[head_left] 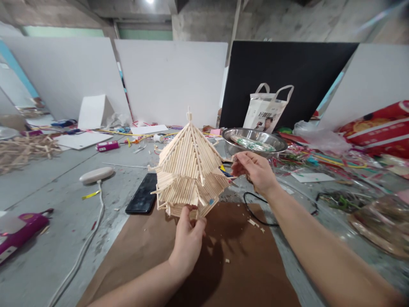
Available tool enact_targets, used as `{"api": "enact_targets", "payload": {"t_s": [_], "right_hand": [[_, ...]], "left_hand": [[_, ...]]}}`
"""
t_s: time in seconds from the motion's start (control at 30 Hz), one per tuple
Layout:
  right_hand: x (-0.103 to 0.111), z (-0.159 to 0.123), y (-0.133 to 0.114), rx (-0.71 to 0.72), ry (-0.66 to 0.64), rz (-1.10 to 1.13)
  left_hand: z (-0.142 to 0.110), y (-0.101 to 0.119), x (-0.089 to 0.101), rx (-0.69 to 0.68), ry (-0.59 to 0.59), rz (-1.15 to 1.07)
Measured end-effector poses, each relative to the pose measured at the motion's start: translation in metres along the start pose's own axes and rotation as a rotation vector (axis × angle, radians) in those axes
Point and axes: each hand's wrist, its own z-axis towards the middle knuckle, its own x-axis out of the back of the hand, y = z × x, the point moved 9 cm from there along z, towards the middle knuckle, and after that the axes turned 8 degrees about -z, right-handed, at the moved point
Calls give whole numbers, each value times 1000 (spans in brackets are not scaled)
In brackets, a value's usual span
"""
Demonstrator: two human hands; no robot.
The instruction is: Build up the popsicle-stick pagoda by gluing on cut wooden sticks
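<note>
A pagoda model (pixel 190 170) built of thin wooden sticks is lifted above a brown sheet, its pointed roof upright. Around its lower front edge my left hand (pixel 188 238) is closed, thumb and fingers pinching the base. My right hand (pixel 255 172) is at the model's right side, by the tip of an eave, with thumb and fingers pressed together. What sits between those fingertips is too small to make out. A dark, slim item shows just behind the eave there. The model's far side is hidden.
The brown sheet (pixel 236 273) carries small wood scraps. Left lie a black phone (pixel 142 194), a white corded device (pixel 96 175) and a purple tool (pixel 24 232). Behind stand a metal bowl (pixel 228 147) and a tote bag (pixel 255 111). Clutter and a black cable loop (pixel 255 219) lie right.
</note>
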Motion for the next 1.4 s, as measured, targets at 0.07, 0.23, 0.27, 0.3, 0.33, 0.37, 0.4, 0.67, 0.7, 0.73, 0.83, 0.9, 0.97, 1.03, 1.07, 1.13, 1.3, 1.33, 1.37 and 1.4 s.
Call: {"api": "enact_targets", "payload": {"t_s": [0.07, 0.23, 0.27, 0.3, 0.33, 0.37, 0.4, 0.67, 0.7, 0.73, 0.83, 0.9, 0.97, 1.03, 1.07, 1.13, 1.3, 1.33, 1.37, 1.4], "right_hand": [[-2, -1, 0, 2, 0, -20], [-8, -1, -6, 30, -15, -77], [-9, -1, -7, 36, -16, -89], [-10, 0, -7, 40, -17, -100], [-11, 0, -8, 43, -18, -107], [-11, 0, -9, 45, -21, -114], [-11, 1, -9, 46, -24, -120], [-13, 3, -11, 55, -61, -156], [-14, 4, -11, 52, -67, -158], [-14, 4, -11, 50, -72, -159], [-14, 5, -10, 46, -83, -161], [-15, 5, -9, 46, -90, -160], [-15, 5, -9, 49, -95, -160], [-15, 5, -9, 54, -98, -163], [-15, 5, -9, 55, -100, -162], [-15, 5, -9, 53, -100, -157], [-15, 5, -11, 44, -87, -159], [-15, 5, -11, 44, -87, -161], [-15, 5, -11, 44, -87, -163], [-15, 5, -10, 45, -88, -162]], "left_hand": [[0, -1, 0, 3, -4, -1], [0, 0, 1, -1, 6, 12], [0, 0, 1, -1, 5, 15], [0, 1, 1, -1, 4, 16], [0, 1, 0, 0, 0, 14], [0, 1, 0, 1, -2, 11], [-1, 1, 0, 4, -4, 8], [0, 0, -1, 15, -7, -1], [0, -1, -1, 16, -10, 0], [1, -1, -1, 16, -12, 0], [1, 0, -1, 11, -11, -6], [0, 1, -1, 10, -10, -9], [0, 1, -1, 17, -11, -12], [1, 1, -1, 20, -13, -13], [1, 1, -1, 22, -13, -10], [1, 1, -1, 21, -13, -1], [-1, 1, -1, 18, -17, 0], [-1, 1, -2, 18, -19, -3], [-2, 0, -2, 19, -21, -7], [-2, 0, -2, 21, -23, -10]]}}
